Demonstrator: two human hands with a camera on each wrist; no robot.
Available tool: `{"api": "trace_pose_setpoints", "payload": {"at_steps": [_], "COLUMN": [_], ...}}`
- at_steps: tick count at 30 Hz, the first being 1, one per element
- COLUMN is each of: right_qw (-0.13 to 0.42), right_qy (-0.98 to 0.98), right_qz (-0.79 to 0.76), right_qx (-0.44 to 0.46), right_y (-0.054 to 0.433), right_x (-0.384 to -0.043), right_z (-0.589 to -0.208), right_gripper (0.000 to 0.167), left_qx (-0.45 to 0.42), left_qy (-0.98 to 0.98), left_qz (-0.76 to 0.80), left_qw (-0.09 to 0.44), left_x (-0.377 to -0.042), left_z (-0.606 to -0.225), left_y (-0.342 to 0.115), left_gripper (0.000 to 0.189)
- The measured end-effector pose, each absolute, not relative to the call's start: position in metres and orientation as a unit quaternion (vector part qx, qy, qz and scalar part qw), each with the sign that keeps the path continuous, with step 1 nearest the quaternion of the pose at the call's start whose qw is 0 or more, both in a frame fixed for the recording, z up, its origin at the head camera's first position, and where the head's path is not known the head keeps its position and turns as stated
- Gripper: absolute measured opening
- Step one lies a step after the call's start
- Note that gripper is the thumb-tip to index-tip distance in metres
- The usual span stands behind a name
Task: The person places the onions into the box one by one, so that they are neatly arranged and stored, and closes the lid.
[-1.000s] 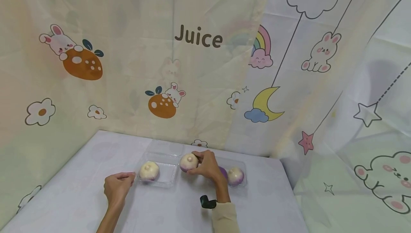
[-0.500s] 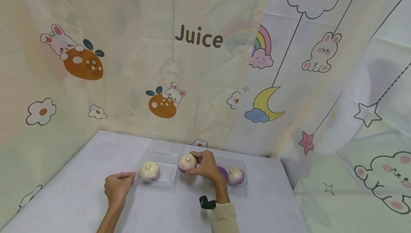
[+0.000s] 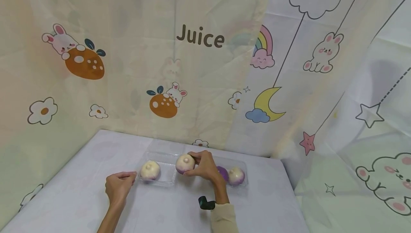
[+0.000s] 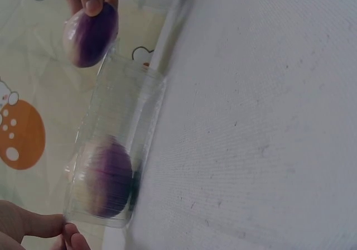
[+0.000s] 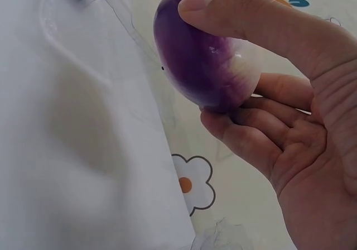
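Note:
My right hand (image 3: 205, 167) holds a purple-and-white turnip (image 3: 185, 164) between thumb and fingers, near the right rim of a clear plastic box (image 3: 167, 176). In the right wrist view the thumb presses the purple side of this turnip (image 5: 192, 54), with the fingers around the other side. Another turnip (image 3: 150, 170) sits in the left part of that box. At the box's left edge, my left hand (image 3: 118, 186) pinches the rim; the left wrist view has its thumb and finger (image 4: 42, 226) meeting at the corner of the box (image 4: 125, 88).
A second clear box (image 3: 232, 162) stands to the right, partly behind my right hand. It contains a purple turnip (image 3: 222, 173) and a paler turnip (image 3: 236, 175). All rest on a white-covered table (image 3: 167, 211), with a printed curtain (image 3: 205, 83) behind.
My right hand has drifted a little left with the turnip, bringing it to the left box's right rim. My left hand stays at the box's edge.

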State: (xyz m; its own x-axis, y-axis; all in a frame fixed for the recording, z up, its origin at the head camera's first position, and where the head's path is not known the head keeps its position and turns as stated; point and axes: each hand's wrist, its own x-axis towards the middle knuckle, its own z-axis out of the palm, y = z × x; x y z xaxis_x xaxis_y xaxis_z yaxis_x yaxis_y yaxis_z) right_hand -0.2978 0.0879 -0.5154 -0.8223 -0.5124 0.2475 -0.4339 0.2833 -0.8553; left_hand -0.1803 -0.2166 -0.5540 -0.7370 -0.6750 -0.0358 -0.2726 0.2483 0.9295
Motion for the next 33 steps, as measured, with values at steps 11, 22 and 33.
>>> {"api": "trace_pose_setpoints", "payload": {"at_steps": [11, 22, 33], "right_qw": [0.05, 0.043, 0.049], "right_qy": [0.806, 0.798, 0.811], "right_qz": [-0.512, -0.513, -0.494], "right_qx": [-0.295, -0.312, -0.308], "right_y": [0.082, 0.077, 0.07], "right_x": [-0.294, -0.293, -0.292], "right_z": [-0.511, -0.512, -0.512], "right_gripper": [0.08, 0.077, 0.079], "left_qx": [0.309, 0.31, 0.311], "left_qy": [-0.767, -0.765, -0.766], "left_qz": [-0.528, -0.531, -0.528], "left_qw": [0.193, 0.192, 0.195], "left_x": [-0.181, -0.181, -0.181], "left_z": [-0.554, -0.554, -0.553], "left_y": [-0.217, -0.217, -0.216], "left_gripper": [0.019, 0.019, 0.019]}}
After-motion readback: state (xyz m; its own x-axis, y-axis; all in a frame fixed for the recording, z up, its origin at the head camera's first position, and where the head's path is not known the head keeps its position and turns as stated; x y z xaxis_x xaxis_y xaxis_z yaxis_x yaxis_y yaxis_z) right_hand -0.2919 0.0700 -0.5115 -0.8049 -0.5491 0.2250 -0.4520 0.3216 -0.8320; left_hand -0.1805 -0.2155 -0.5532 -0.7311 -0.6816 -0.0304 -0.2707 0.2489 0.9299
